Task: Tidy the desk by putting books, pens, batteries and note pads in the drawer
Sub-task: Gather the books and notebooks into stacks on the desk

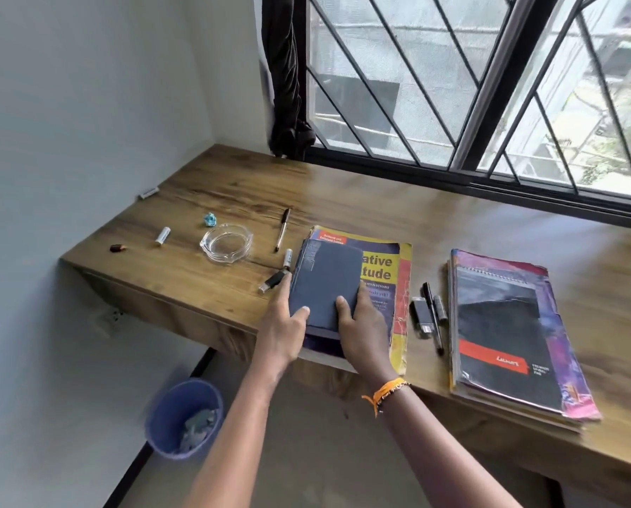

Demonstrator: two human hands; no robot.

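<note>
A dark blue book (325, 280) lies on top of a yellow book (401, 273) at the desk's front edge. My left hand (284, 328) grips the stack's left side, thumb on the blue cover. My right hand (361, 324) grips its near right corner, fingers on top. A second stack with a black spiral pad (504, 335) lies to the right. Between the stacks lie a black pen (433, 317), a marker (440, 308) and a USB stick (421, 317). To the left are a pen (282, 229), two batteries (162, 236) (288, 259) and another USB stick (271, 281).
A glass ashtray (226, 243) stands left of the books, with a blue crumpled scrap (209, 219) behind it and a small brown object (117, 247) near the left edge. A white piece (149, 192) lies by the wall. A blue bin (183, 416) stands on the floor.
</note>
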